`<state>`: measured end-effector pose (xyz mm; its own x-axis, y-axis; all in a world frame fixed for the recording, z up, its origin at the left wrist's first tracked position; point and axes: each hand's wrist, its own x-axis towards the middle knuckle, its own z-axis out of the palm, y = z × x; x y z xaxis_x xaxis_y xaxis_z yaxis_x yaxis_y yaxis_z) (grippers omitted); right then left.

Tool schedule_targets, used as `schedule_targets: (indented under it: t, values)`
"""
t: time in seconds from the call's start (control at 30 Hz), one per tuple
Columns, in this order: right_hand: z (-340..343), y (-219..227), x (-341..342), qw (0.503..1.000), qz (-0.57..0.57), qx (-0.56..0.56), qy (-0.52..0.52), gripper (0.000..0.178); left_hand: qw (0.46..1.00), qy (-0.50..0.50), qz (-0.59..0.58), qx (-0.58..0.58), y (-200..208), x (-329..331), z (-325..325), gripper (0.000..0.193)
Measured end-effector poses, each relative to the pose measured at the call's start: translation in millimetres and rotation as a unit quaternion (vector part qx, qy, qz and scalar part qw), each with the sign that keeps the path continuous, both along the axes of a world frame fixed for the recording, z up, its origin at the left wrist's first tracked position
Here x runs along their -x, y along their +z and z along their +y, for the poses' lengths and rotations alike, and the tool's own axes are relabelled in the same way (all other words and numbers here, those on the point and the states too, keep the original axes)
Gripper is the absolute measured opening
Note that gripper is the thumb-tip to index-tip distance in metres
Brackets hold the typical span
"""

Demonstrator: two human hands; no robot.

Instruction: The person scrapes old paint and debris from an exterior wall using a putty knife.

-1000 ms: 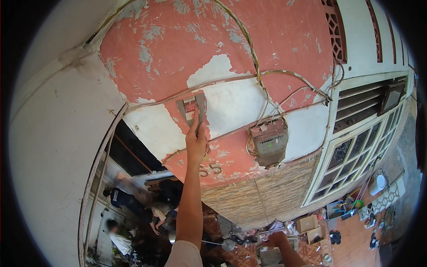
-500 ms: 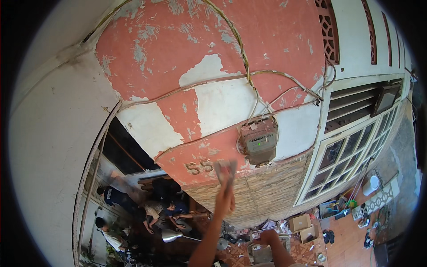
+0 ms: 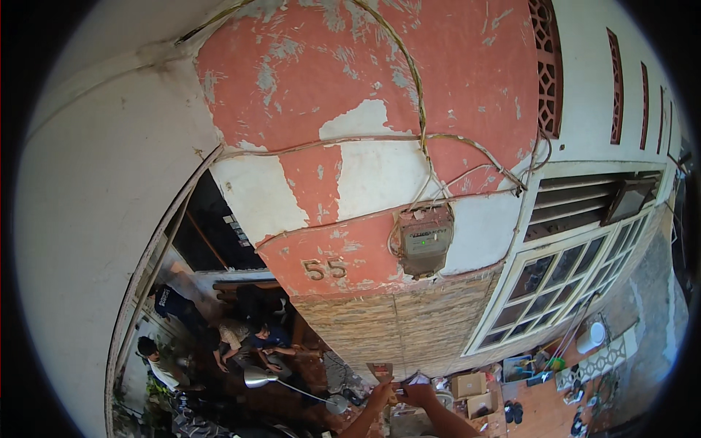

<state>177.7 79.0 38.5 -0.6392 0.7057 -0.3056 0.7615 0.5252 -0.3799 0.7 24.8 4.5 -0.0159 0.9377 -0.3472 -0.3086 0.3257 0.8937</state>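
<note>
My left hand (image 3: 380, 398) is closed round a scraper (image 3: 380, 371), its flat blade pointing up and tinted reddish. Close beside it, my right hand (image 3: 419, 395) is curled; what its fingers hold, if anything, is hidden. Both hands are low in the view, before the bottom of the stone-patterned cladding (image 3: 394, 332). Above is a peeling red-painted wall (image 3: 467, 80) with bare white patches and grey scrape marks. An electricity meter (image 3: 425, 244) and metal house digits (image 3: 325, 269) are fixed to it.
Cables (image 3: 414, 69) run down and across the wall to the meter. A white-framed window (image 3: 540, 288) is at the right. Below are cardboard boxes (image 3: 469, 385), a white bucket (image 3: 591, 337), sandals (image 3: 513, 412) and a lamp (image 3: 259, 377). Several people (image 3: 234, 339) are at lower left.
My left hand has come down from the wall beside the digits, bringing the scraper close to my right hand. The right hand has shifted left in view. The whole view has shifted slightly.
</note>
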Motion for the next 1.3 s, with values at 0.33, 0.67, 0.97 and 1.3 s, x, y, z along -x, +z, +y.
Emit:
schedule_targets:
  t: [0.33, 0.67, 0.97, 1.3]
  values:
    - [-25, -6, -17, 0.969, 0.234, 0.014, -0.079, 0.077, 0.996, -0.016, 0.084, -0.015, -6, -43, 14, 0.056]
    - [-20, -26, -12, 0.985, 0.169, -0.009, -0.027, 0.071, 0.963, -0.029, 0.243, -0.112, -23, -47, 7, 0.05]
    - [-27, -1, -9, 0.965, 0.245, 0.011, -0.097, 0.068, 0.942, -0.07, 0.327, 0.002, -20, -36, 14, 0.04]
    - [-9, 13, -14, 0.882, 0.425, 0.088, -0.182, 0.037, 0.992, 0.047, 0.073, -0.093, -60, -45, 20, 0.047]
